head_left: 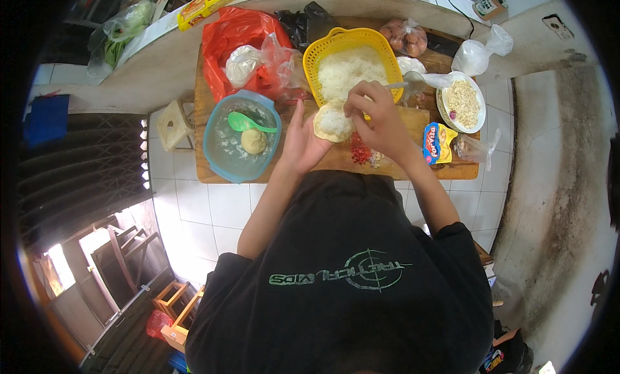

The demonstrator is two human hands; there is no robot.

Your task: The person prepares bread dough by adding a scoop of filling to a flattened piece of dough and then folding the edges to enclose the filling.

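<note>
My left hand (302, 141) supports a flat, pale dough round (320, 132) on its fingers. White shredded filling (336, 123) is heaped in the middle of the round. Over the dough's right edge, my right hand (374, 116) has its fingers bent and drawn together; what lies between the fingertips is hidden. Chopped red pieces (360, 149) and small pale pieces (375, 160) lie on the wooden table just below my right hand. Behind both hands, a yellow basket (311, 58) holds more of the white shreds, with a grey handle (397, 85) across its rim.
Left on the table (403, 171) is a blue basin (210, 138) with a dough ball (254, 141) and a green spoon (242, 121). A red plastic bag (223, 35) sits behind it. On the right are a white bowl (481, 119) of pale pieces and a yellow-blue packet (438, 143).
</note>
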